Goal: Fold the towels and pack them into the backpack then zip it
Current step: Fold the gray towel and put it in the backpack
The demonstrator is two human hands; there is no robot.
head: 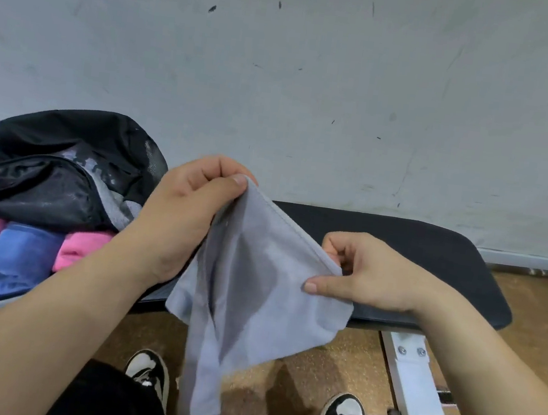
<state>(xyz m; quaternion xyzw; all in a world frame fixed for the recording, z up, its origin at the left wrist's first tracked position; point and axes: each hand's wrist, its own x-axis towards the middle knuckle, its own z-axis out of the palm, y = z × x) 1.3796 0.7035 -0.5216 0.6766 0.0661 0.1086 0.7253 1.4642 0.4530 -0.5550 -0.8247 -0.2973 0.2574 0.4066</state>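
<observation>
Above black padded worktop (416, 245) edge: pale grey cloth towel (257, 274), held aloft, tail hanging down.
Left grip (194, 197): pinches towel's upper hem corner.
Right grip (368, 270): pinches same hem, lower down.
Black-and-grey fabric backpack (44, 186): open on worktop, left; blue folded towel (17, 258), pink folded towels (81, 249) inside.

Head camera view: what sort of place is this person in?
Probably a gym or home workout corner. A black padded bench sits on a white bolted metal frame against a scuffed bare wall, and an open backpack holds folded towels, like a gym bag.
</observation>
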